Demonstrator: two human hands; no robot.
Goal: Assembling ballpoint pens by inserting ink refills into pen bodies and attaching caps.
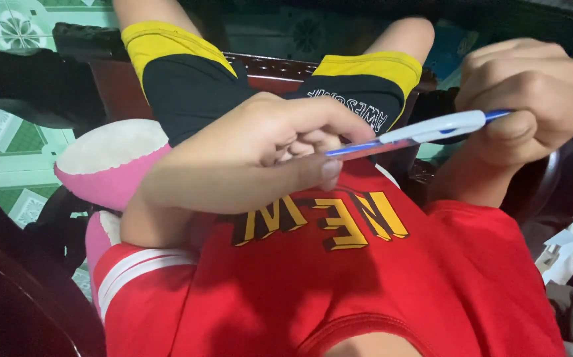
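Above our lap, we are holding a pen [425,132] level between both hands, over the red shirt [366,277] we are wearing. Our left hand [260,155] is pinching the blue end of the pen between thumb and curled fingers [300,142], closed tight on it. Our right hand [528,99] is gripping the other end in a closed fist, with the white cap section sticking out toward the middle and 1 short blue tip showing past the thumb. Beneath our hands, black shorts with yellow cuffs [187,79] are covering our 2 legs. Beside our left arm, a pink and white plush toy [111,162] is resting against the dark wooden chair [8,291], just touching our sleeve.
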